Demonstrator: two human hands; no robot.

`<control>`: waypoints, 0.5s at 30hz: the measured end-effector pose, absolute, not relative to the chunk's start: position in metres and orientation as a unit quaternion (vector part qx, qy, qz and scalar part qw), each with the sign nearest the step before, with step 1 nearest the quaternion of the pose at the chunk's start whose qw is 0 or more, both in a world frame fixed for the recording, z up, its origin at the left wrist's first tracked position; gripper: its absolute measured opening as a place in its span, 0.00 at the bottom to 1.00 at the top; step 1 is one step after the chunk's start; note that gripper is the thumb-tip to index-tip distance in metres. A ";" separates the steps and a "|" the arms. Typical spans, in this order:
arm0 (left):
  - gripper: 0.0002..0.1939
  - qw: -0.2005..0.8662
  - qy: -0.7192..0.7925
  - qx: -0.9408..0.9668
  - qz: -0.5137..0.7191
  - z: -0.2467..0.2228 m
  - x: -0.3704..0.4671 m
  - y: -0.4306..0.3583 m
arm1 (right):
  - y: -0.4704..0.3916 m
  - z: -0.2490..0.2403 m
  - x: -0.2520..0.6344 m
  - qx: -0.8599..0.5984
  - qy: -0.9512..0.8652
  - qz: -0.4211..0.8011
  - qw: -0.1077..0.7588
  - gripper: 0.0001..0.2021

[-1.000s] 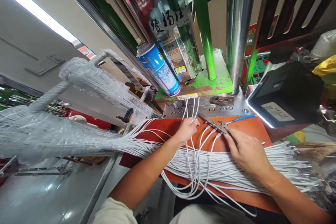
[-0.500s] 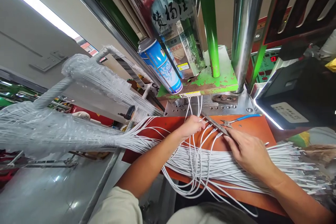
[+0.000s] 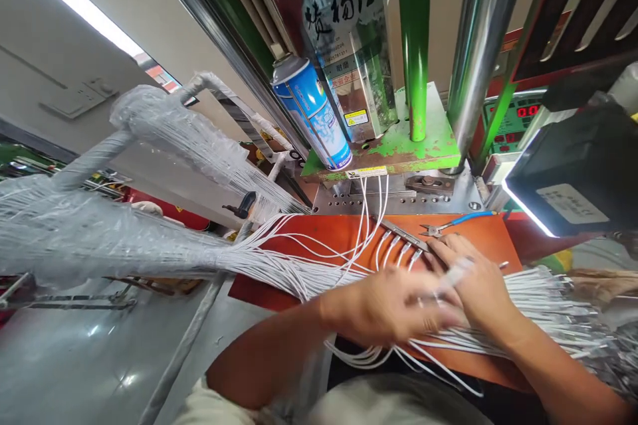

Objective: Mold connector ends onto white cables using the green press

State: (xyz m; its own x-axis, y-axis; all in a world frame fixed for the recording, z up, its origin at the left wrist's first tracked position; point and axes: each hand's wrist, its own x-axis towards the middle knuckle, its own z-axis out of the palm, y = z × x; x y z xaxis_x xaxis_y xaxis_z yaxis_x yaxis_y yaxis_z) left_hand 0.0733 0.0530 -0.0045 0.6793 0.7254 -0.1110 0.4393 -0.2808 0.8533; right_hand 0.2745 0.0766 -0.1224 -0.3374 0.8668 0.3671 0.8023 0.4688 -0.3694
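Blurred by motion, my left hand (image 3: 393, 305) is in front of my right hand, with a whitish cable end (image 3: 457, 273) at its fingertips. My right hand (image 3: 481, 285) grips the near end of a narrow metal bar (image 3: 405, 234). Several white cables (image 3: 403, 254) have their plugs seated along the bar's near side. Below both hands a thick bundle of white cables (image 3: 535, 299) crosses the orange board (image 3: 319, 239). Part of the bundle is hidden behind my left hand and forearm.
Cutting pliers with blue handles (image 3: 456, 220) lie beyond the bar. A blue spray can (image 3: 316, 116) stands on the press's green plate (image 3: 433, 133), above a drilled metal base (image 3: 343, 200). A dark lamp housing (image 3: 573, 166) is at right; plastic-wrapped cables (image 3: 100, 239) hang on a rack at left.
My left hand has left the bar's far end and swung right and nearer, in front of my right hand. My right hand stays at the bar. The view has shifted slightly.
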 end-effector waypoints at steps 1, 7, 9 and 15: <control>0.18 0.476 0.312 0.814 0.115 -0.006 0.079 0.038 | 0.077 -0.121 0.274 -0.516 -0.816 0.057 0.255 0.17; 0.14 0.403 0.452 0.752 0.261 -0.028 0.053 0.038 | 0.071 -0.121 0.275 -0.516 -0.824 0.082 0.218 0.16; 0.12 0.376 0.530 0.667 0.366 -0.033 0.024 0.066 | 0.071 -0.115 0.281 -0.496 -0.831 0.105 0.230 0.16; 0.16 0.523 0.535 0.416 0.517 -0.056 0.003 0.161 | 0.165 -0.071 0.267 -0.452 -0.827 0.049 0.331 0.19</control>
